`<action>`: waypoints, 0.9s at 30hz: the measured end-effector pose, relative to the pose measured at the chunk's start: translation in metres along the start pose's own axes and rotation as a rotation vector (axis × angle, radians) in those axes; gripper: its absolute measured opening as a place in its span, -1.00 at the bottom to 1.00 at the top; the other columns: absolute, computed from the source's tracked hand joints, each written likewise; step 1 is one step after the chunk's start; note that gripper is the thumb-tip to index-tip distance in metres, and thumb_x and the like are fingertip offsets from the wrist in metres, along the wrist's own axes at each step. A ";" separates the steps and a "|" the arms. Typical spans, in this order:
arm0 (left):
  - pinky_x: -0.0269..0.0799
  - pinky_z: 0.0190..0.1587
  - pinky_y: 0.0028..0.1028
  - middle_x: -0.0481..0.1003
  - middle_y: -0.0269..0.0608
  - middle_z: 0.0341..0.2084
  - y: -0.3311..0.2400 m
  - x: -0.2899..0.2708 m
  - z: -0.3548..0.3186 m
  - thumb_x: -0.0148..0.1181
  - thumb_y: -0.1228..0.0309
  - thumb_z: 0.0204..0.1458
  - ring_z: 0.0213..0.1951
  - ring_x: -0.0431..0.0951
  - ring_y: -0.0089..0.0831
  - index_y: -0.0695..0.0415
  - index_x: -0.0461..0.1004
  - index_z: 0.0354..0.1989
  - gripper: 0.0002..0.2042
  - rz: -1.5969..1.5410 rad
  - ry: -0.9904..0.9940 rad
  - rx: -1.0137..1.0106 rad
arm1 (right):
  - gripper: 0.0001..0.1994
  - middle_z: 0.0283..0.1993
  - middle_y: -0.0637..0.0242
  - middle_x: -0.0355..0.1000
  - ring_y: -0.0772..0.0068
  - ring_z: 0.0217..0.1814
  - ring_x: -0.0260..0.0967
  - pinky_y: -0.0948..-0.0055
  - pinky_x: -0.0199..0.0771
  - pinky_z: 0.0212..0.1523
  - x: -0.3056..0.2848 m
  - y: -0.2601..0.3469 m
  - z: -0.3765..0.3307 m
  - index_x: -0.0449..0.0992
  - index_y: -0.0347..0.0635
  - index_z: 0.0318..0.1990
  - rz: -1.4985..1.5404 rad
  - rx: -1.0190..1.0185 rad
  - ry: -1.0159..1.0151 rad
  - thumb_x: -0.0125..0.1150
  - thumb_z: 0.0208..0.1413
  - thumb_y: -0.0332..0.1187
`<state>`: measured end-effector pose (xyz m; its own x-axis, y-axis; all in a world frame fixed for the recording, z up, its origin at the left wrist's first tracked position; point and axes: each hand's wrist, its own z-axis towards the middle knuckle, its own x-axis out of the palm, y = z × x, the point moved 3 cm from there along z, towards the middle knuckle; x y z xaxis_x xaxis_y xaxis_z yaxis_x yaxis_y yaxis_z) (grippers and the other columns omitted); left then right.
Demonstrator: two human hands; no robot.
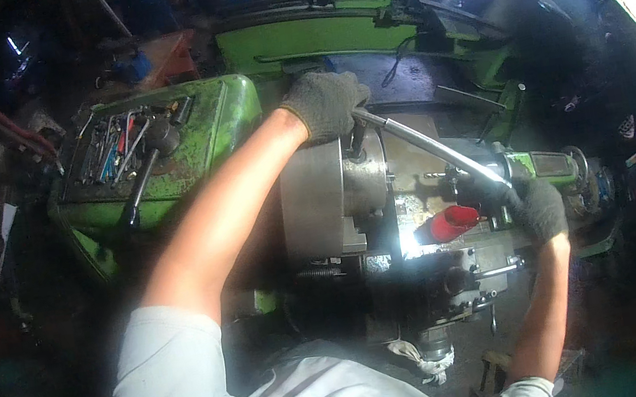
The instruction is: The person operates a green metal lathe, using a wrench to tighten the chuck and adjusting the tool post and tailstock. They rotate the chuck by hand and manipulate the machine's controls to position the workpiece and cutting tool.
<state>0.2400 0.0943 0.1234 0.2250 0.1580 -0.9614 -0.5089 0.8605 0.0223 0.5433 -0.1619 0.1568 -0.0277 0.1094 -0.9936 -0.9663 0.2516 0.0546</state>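
My left hand [327, 106], in a dark grey work glove, is closed over the top of the chuck key [358, 139], whose dark shank stands against the lathe chuck [316, 199]. From there a long steel bar [436, 148] slants down to the right, thicker and shinier along most of its length, like a pipe slipped over the key's handle. My right hand [540, 211], gloved too, is closed round the bar's far right end. Beneath the bar, a drill bit [436, 175] points at the chuck from the green tailstock [546, 165]. The glove hides the key's top.
A red cup-like container [453, 223] lies tilted beside the chuck. Nearer to me is the carriage with its lever handles [500, 270]. Wrenches and other tools [118, 147] cover part of the green headstock top [227, 121]. Another green machine [310, 40] stands behind.
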 end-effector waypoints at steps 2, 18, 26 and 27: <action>0.59 -0.15 -0.04 0.62 -0.09 -0.25 0.015 0.011 0.004 0.31 0.26 -0.01 -0.17 0.68 -0.03 -0.04 0.60 -0.13 -0.75 0.009 0.026 0.004 | -0.48 -0.34 -0.07 0.60 -0.28 -0.21 0.58 -0.08 0.52 -0.18 0.005 0.029 -0.025 0.67 -0.18 -0.25 -0.063 0.028 0.027 0.13 0.31 0.15; 0.63 -0.04 -0.08 0.74 -0.08 -0.19 0.039 0.007 0.009 0.20 0.24 0.03 -0.06 0.75 -0.10 0.05 0.78 -0.17 -0.70 -0.099 0.050 0.170 | -0.26 -0.14 -0.09 0.63 -0.29 0.02 0.56 -0.10 0.50 -0.02 0.003 0.102 -0.063 0.67 -0.17 -0.17 -0.286 0.582 -0.014 0.00 0.24 0.43; 0.63 -0.09 -0.07 0.74 -0.13 -0.22 0.075 0.030 0.058 0.23 0.15 0.01 -0.11 0.76 -0.09 -0.05 0.78 -0.24 -0.72 -0.155 -0.086 0.336 | -0.25 -0.12 -0.14 0.63 -0.33 0.02 0.57 -0.14 0.50 -0.01 -0.003 0.163 -0.086 0.66 -0.15 -0.16 -0.287 0.720 -0.030 -0.03 0.25 0.46; 0.64 -0.08 -0.07 0.75 -0.18 -0.23 0.054 0.034 0.048 0.25 0.13 -0.01 -0.11 0.76 -0.10 -0.10 0.78 -0.26 -0.74 -0.155 -0.013 0.426 | -0.28 -0.14 -0.15 0.63 -0.33 0.00 0.57 -0.15 0.51 -0.02 0.008 0.183 -0.113 0.65 -0.15 -0.15 -0.378 0.807 -0.019 -0.03 0.28 0.42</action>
<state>0.2606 0.1692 0.1055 0.2833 0.0154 -0.9589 -0.0818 0.9966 -0.0082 0.3374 -0.2240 0.1480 0.2675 -0.1037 -0.9580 -0.4348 0.8742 -0.2160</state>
